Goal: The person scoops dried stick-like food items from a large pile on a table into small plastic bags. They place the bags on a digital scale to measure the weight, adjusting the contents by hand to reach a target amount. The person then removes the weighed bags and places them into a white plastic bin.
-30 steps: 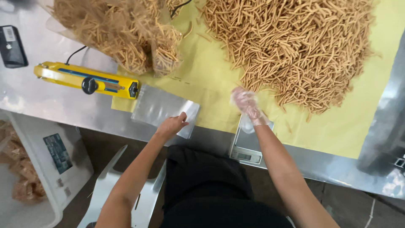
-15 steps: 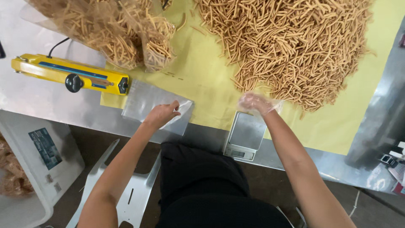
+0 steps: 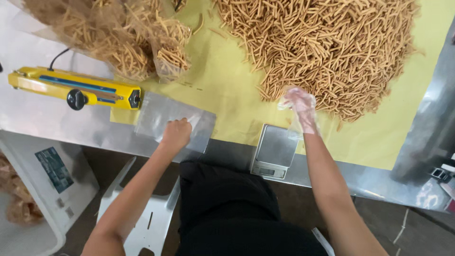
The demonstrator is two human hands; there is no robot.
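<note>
Resting on a stack of clear plastic bags at the lower centre-left of the frame, the left hand has its fingers curled and pressed together on the top bag; whether they pinch a sheet cannot be told. The bags lie flat near the front edge of the steel table, partly on the yellow sheet, and their left end touches the yellow heat sealer, which stretches toward the left edge of the frame with a black knob on its side.

The right hand, covered by a thin clear glove, sits right of centre at the near edge of the big heap of fried snack sticks that fills the upper right. Its fingers are loosely bent and close together, touching the sticks; whether they hold any cannot be told. Just below that hand a small metal scale stands at the table edge, its pan bare.

Filled bags of the same sticks are piled in the upper left, behind the sealer.
</note>
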